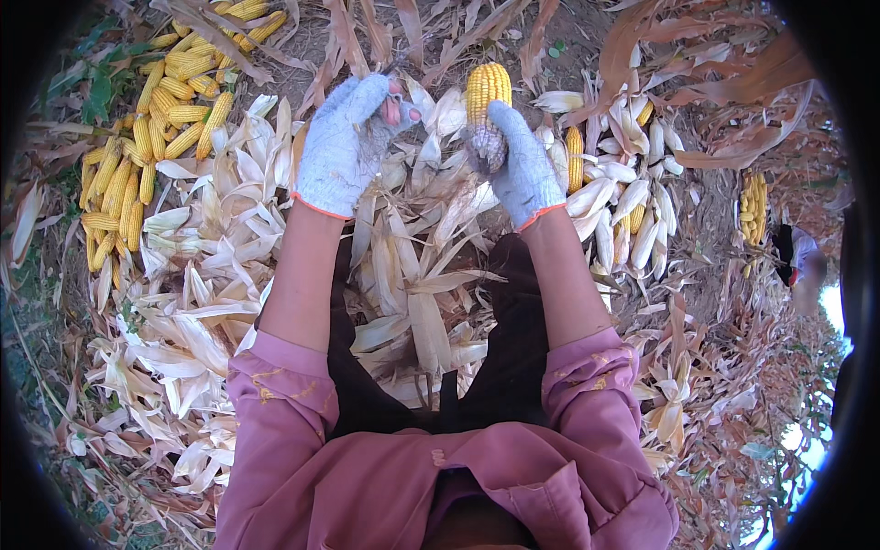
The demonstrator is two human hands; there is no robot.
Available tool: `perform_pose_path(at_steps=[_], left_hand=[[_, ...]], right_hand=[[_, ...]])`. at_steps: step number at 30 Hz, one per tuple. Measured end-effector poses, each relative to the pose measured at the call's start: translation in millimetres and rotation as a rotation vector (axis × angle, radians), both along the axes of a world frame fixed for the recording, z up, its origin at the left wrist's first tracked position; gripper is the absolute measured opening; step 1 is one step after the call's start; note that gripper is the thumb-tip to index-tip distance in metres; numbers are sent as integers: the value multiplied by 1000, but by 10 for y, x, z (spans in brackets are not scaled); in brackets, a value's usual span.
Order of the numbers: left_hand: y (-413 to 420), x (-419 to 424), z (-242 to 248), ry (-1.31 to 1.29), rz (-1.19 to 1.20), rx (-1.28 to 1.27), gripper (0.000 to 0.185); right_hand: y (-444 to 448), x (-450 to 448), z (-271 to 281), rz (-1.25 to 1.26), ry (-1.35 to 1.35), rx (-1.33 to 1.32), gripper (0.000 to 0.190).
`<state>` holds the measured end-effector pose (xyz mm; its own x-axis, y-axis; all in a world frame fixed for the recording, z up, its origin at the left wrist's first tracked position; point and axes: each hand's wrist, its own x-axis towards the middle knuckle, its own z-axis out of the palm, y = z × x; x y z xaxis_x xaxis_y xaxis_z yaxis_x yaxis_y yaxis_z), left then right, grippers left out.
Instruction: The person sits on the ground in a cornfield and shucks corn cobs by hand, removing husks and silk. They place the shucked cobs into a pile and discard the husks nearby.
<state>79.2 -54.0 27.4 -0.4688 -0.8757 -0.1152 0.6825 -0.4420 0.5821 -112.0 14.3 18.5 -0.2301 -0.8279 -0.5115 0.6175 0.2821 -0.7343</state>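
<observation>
My right hand (519,161), in a pale knit glove with an orange cuff, grips a corn ear (489,93). The ear points away from me, its yellow kernels bare at the top. Brownish silk and a darker, dull patch cover its lower end. My left hand (350,141) wears a matching glove with bare fingertips poking out. Its fingers are curled, and dark strands like corn silk cling to the palm; whether it holds anything is unclear. Dry husks (412,275) lie on the ground below and between my hands.
Husked yellow ears (117,192) are heaped at the far left, beside a broad spread of loose husks (199,323). To the right lies a pile of mostly unhusked ears (646,199). Another yellow heap (753,206) and a person (801,254) appear farther right. Dry stalk leaves (729,75) overhang the upper right.
</observation>
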Motion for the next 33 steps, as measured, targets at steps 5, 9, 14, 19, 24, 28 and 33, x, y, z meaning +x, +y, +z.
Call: perform_pose_path(at_steps=[5, 9, 14, 19, 24, 28, 33], left_hand=[[12, 89, -68, -1212, -296, -579, 22], [293, 24, -91, -1893, -638, -1138, 45], [227, 57, -93, -1729, -698, -1089, 62], [232, -7, 71, -1462, -645, -993, 86], [340, -174, 80, -1535, -582, -1058, 70], [310, -232, -68, -1492, -639, -1017, 43], [359, -138, -144, -1592, -717, -1307, 27]], right_hand=[[-23, -13, -82, -7, -13, -27, 35], [-4, -21, -112, 11, -4, -26, 35], [10, 58, -112, 1, -48, 14, 35], [-46, 88, -104, -6, -102, -110, 38], [-44, 188, 29, -23, -129, -165, 40], [-26, 247, 78, 3, -98, -170, 41], [-51, 150, -16, -81, -73, -191, 40]])
